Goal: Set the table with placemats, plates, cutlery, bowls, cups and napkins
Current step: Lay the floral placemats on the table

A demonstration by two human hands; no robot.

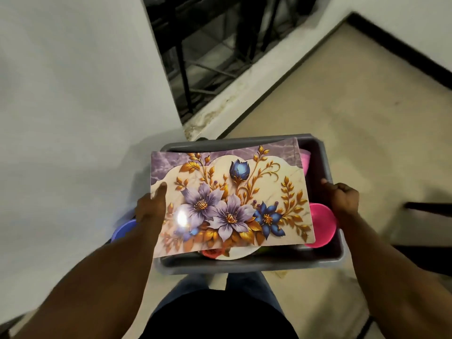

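I carry a grey plastic tub point(244, 266) in front of my body, above the floor. A glossy placemat point(232, 199) printed with purple and blue flowers lies across its top and hides most of what is inside. My left hand point(151, 206) grips the tub's left side, thumb pressed on the placemat's left edge. My right hand point(342, 199) grips the tub's right rim. A pink bowl point(322, 226) shows at the right, another pink piece point(305, 160) at the back right, and a blue bowl point(123, 230) at the left. Under the mat's near edge a floral plate point(232, 254) peeks out.
A white wall point(73, 106) fills the left. Ahead is a dark window with a metal grille point(208, 50) over a stained white sill. The beige tiled floor point(354, 118) runs right to a wall with black skirting. A dark furniture edge point(428, 206) juts in at right.
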